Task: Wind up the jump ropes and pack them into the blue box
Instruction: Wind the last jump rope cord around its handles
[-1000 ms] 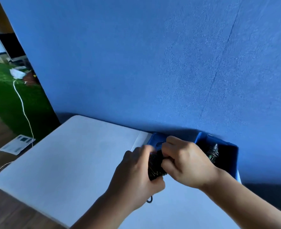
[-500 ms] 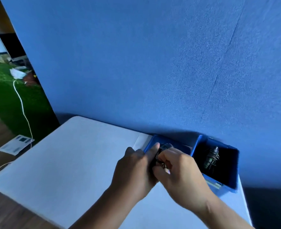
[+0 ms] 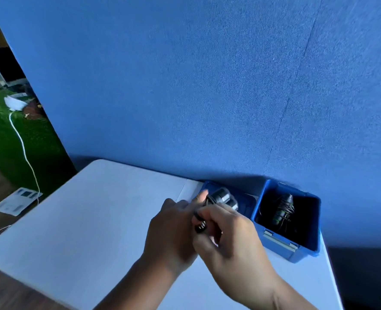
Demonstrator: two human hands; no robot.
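Pinching the jump rope [image 3: 222,198] between them, left hand [image 3: 171,229] and right hand [image 3: 232,238] seem curled.

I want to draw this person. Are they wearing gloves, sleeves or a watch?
No. The left hand and right hand are bare: no gloves, and no rings that I can see. The left forearm and right forearm are bare too, with no sleeves, watch or bracelet in view.

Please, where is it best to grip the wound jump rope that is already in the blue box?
Probably grip the wound jump rope by its top handle ends, coming from above: it stands nearly upright in the blue box, whose walls block the sides.
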